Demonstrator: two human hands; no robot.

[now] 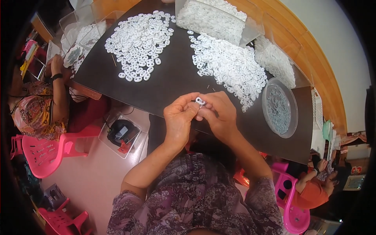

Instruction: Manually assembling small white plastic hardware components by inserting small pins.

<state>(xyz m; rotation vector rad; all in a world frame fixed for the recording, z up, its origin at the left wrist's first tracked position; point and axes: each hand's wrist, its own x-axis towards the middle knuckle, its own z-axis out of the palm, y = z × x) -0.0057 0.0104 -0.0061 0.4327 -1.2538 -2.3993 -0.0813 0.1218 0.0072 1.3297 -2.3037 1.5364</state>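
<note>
Between my fingertips, just over the near edge of the dark table (pixel 172 74), is a small white oval plastic piece (pixel 200 101) with two dark holes. My left hand (pixel 181 114) pinches it from the left, thumb and fingers closed. From the other side my right hand (pixel 219 114) closes its fingertips on the same piece. Whether anything smaller sits between the fingers is hidden. A spread-out pile of white two-hole pieces (pixel 137 41) lies at the far left. To the right of my hands lies a dense heap of white pieces (pixel 231 66).
A clear bin (pixel 250 19) of white parts stands at the back, with another mound of white parts (pixel 276 58) to its right. A round clear dish (pixel 293 113) holds small greyish metal pieces. People sit at left (pixel 39 105) and right (pixel 311 192), by pink chairs.
</note>
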